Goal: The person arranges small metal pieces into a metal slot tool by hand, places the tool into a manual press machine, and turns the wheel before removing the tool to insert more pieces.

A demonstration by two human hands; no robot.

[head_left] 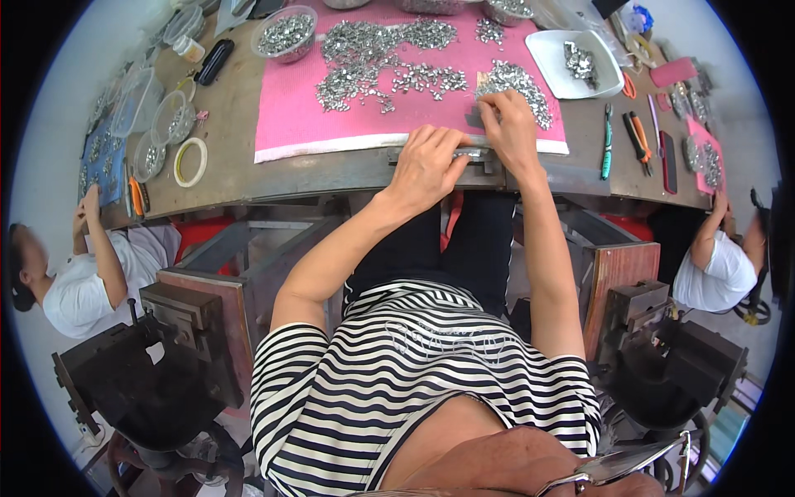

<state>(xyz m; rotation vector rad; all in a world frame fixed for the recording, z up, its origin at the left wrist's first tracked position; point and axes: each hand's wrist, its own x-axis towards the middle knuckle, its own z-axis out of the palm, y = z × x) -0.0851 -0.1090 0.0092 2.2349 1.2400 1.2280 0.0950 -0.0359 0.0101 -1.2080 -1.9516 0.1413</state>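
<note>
Left hand (428,166) is resting curled at metal fixture (478,155), right hand (512,131) narrowed near metal pieces (530,93), holdings indiscernible; pieces, probably light, stiff, slippery, are inviting edgewise pinching.

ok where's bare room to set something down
Bare tabletop lies between the tape roll and pink mat, and between the mat and teal tool. Crowded: the mat's middle and far side, heaped with metal pieces.

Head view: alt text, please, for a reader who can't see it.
A person's left hand is at a metal fixture on a worktable's near edge, the right hand by a pile of small metal pieces on a pink mat. One co-worker is at left, another at right.
</note>
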